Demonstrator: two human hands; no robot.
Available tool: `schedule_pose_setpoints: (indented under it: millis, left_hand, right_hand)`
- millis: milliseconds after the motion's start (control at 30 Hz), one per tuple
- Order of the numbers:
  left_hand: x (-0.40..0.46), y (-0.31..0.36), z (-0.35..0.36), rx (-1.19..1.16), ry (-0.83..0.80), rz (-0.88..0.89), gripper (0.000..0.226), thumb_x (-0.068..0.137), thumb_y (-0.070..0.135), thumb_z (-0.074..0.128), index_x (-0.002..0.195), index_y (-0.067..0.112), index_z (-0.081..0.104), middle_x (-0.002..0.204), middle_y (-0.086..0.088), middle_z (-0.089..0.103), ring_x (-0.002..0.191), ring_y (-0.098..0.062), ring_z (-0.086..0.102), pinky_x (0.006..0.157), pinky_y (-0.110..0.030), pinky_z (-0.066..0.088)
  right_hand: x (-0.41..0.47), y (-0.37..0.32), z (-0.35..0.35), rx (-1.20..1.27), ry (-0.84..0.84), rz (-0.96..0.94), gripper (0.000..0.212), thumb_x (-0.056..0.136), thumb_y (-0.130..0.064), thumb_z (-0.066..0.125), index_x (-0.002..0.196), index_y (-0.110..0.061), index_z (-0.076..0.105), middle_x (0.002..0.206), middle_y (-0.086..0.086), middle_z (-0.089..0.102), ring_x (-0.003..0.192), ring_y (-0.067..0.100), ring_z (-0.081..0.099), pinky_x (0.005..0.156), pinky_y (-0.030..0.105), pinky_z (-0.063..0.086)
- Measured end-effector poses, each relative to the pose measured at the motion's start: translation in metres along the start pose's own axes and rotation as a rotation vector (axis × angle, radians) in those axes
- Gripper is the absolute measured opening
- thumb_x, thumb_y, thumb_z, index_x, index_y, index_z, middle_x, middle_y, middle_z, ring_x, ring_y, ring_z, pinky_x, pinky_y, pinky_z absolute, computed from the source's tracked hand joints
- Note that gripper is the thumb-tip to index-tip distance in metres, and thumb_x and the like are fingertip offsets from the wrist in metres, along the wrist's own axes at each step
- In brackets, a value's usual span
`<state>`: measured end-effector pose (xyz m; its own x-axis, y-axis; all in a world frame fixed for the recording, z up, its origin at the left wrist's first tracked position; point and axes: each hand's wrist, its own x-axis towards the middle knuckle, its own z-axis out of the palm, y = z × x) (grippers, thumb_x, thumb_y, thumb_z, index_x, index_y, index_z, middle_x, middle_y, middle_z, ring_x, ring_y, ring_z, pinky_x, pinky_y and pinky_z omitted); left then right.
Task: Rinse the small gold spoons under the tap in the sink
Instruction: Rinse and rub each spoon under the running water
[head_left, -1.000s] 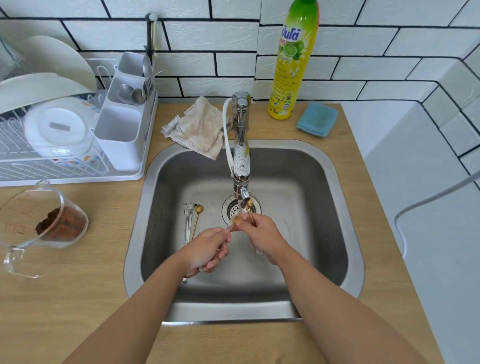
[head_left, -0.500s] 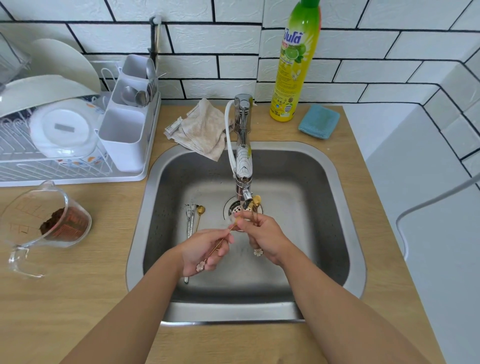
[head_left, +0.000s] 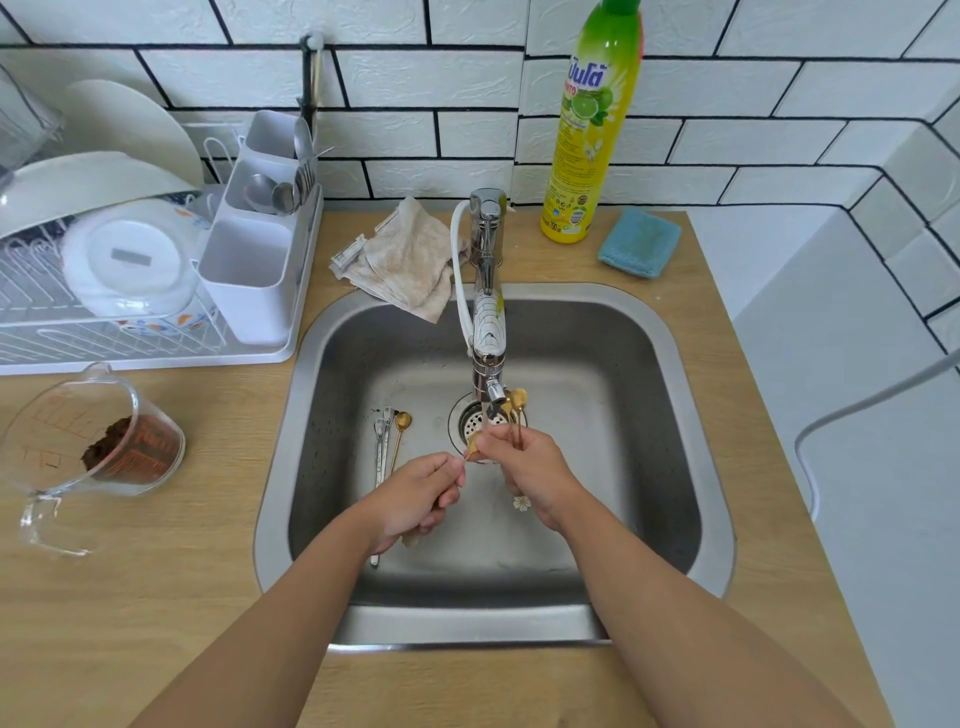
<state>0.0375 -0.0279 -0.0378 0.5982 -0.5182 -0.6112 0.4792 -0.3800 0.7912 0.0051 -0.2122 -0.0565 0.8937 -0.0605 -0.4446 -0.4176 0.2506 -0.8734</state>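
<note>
A: Starting far left, 9 o'clock: glass measuring jug (head_left: 88, 431) with brown residue, on the counter (head_left: 156, 597). Above it, 10 o'clock: dish rack (head_left: 130, 270) with plates and a cutlery caddy. Not part of the step.

B: Sink floor next?

A: Yes. Left of the drain (head_left: 475, 423), about 9 o'clock from it: one loose gold spoon (head_left: 400, 434) lying beside two silver spoons (head_left: 382, 447), flat on the sink (head_left: 322, 467) bottom. Probably waiting its turn.

B: Left hand?

A: Left hand (head_left: 415, 499) closed in a pinch around a thin gold handle, bowl end (head_left: 472, 444) up toward the stream.

B: Right hand?

A: Right hand (head_left: 530, 473) clenched on a bundle of gold spoons (head_left: 517, 402), bowls poking up at 12 o'clock beside the tap (head_left: 488, 332) nozzle, flower-shaped handle end dangling below the palm. Fingertips touching the left-held bowl.

B: Water running?

A: Hard to tell; faint stream at best.

B: Tips for the step?

A: Keep the bowl directly under the nozzle, rub both faces, rotate the handle, hold low over the drain to limit splash, keep the bundle tightly gripped. Risk: slippery handles dropping out.
</note>
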Motion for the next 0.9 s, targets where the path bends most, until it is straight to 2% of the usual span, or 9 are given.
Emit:
schedule_pose_setpoints:
  millis: [133, 267, 333, 400, 500, 567, 633, 800, 900]
  left_hand:
    - [0.000, 0.003, 0.000, -0.191, -0.021, -0.062, 0.031, 0.106, 0.041, 0.042, 0.083, 0.019, 0.049, 0.058, 0.007, 0.034, 0.040, -0.007, 0.020, 0.038, -0.018, 0.019]
    - [-0.002, 0.007, -0.004, -0.369, -0.086, -0.159, 0.032, 0.103, 0.040, 0.048, 0.078, 0.020, 0.049, 0.058, 0.006, 0.026, 0.038, -0.006, 0.015, 0.036, -0.017, 0.013]
    - [-0.004, 0.008, -0.006, -0.377, -0.135, -0.196, 0.033, 0.102, 0.042, 0.049, 0.077, 0.020, 0.049, 0.060, 0.005, 0.024, 0.039, -0.006, 0.015, 0.036, -0.018, 0.011]
    - [-0.006, 0.008, -0.005, -0.309, -0.170, -0.211, 0.033, 0.102, 0.044, 0.049, 0.080, 0.019, 0.052, 0.060, 0.004, 0.028, 0.040, -0.008, 0.017, 0.037, -0.019, 0.013]
    - [-0.007, 0.005, 0.000, -0.177, -0.136, -0.168, 0.032, 0.105, 0.042, 0.045, 0.091, 0.013, 0.052, 0.062, 0.001, 0.042, 0.042, -0.010, 0.025, 0.038, -0.020, 0.023]
    - [-0.006, 0.005, 0.004, -0.140, -0.104, -0.110, 0.029, 0.106, 0.035, 0.043, 0.095, 0.010, 0.051, 0.066, 0.000, 0.047, 0.042, -0.009, 0.029, 0.037, -0.019, 0.026]
    - [-0.003, 0.004, 0.005, -0.132, -0.068, -0.072, 0.027, 0.107, 0.031, 0.042, 0.100, 0.007, 0.053, 0.068, -0.001, 0.049, 0.041, -0.009, 0.030, 0.037, -0.018, 0.025]
    - [-0.002, 0.002, 0.003, -0.087, -0.057, -0.055, 0.028, 0.108, 0.030, 0.040, 0.097, 0.009, 0.055, 0.067, -0.001, 0.051, 0.041, -0.010, 0.030, 0.040, -0.020, 0.021]
    - [0.000, 0.000, 0.004, -0.082, -0.062, -0.044, 0.029, 0.108, 0.030, 0.040, 0.097, 0.008, 0.057, 0.067, -0.002, 0.052, 0.040, -0.011, 0.033, 0.039, -0.020, 0.026]
  right_hand:
    - [0.004, 0.006, -0.003, 0.064, -0.081, 0.049, 0.018, 0.099, -0.019, 0.069, 0.107, -0.031, 0.079, 0.096, 0.002, 0.079, 0.043, 0.005, 0.029, 0.042, 0.019, 0.027]
    - [0.008, 0.010, -0.003, 0.094, -0.126, 0.050, 0.027, 0.098, -0.013, 0.069, 0.109, -0.035, 0.080, 0.098, 0.013, 0.063, 0.045, 0.005, 0.027, 0.042, 0.019, 0.027]
    - [0.008, 0.011, -0.004, 0.101, -0.117, 0.054, 0.023, 0.097, -0.011, 0.071, 0.106, -0.030, 0.080, 0.092, 0.006, 0.071, 0.044, 0.005, 0.029, 0.042, 0.019, 0.028]
    - [0.006, 0.011, -0.004, 0.080, -0.077, 0.053, 0.011, 0.092, -0.012, 0.077, 0.092, -0.023, 0.079, 0.083, 0.000, 0.072, 0.043, 0.006, 0.032, 0.042, 0.019, 0.030]
    - [0.006, 0.010, -0.002, -0.037, 0.032, -0.004, 0.011, 0.092, -0.017, 0.078, 0.084, -0.016, 0.071, 0.068, -0.006, 0.072, 0.046, 0.000, 0.054, 0.047, 0.013, 0.042]
    - [0.007, 0.010, -0.001, -0.112, 0.091, -0.036, 0.015, 0.098, -0.021, 0.070, 0.085, -0.016, 0.073, 0.075, -0.005, 0.079, 0.066, -0.002, 0.072, 0.060, 0.005, 0.047]
    - [0.007, 0.010, -0.001, -0.138, 0.104, -0.050, 0.020, 0.101, -0.018, 0.066, 0.084, -0.018, 0.075, 0.080, -0.007, 0.081, 0.081, 0.000, 0.075, 0.067, 0.005, 0.048]
    - [0.007, 0.012, -0.002, -0.159, 0.068, -0.049, 0.003, 0.093, -0.019, 0.074, 0.094, -0.020, 0.076, 0.085, -0.007, 0.080, 0.090, 0.004, 0.075, 0.080, 0.012, 0.051]
    - [0.008, 0.012, -0.002, -0.157, 0.072, -0.058, 0.007, 0.096, -0.026, 0.072, 0.091, -0.023, 0.075, 0.087, -0.006, 0.081, 0.089, 0.003, 0.075, 0.081, 0.013, 0.049]
